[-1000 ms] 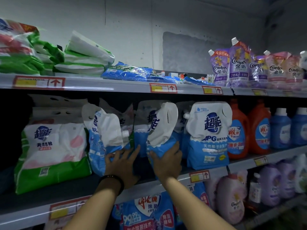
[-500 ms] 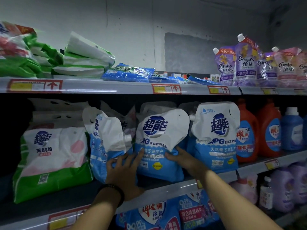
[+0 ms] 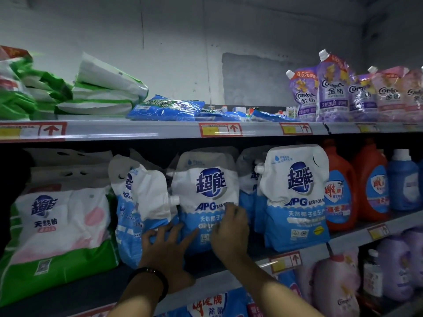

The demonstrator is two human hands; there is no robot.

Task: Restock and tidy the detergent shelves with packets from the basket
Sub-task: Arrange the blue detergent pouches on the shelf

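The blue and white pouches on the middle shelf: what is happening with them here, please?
A person is straightening them. The left hand, fingers spread, presses the lower left of the centre pouch, next to a leaning pouch. The right hand lies on the centre pouch's front; blur hides its grip. That pouch stands upright, label forward, on the middle shelf. No basket is in view.

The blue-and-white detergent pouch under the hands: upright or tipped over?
Upright. The detergent pouch stands on the middle shelf, its logo level and facing out; the right hand touches its front.
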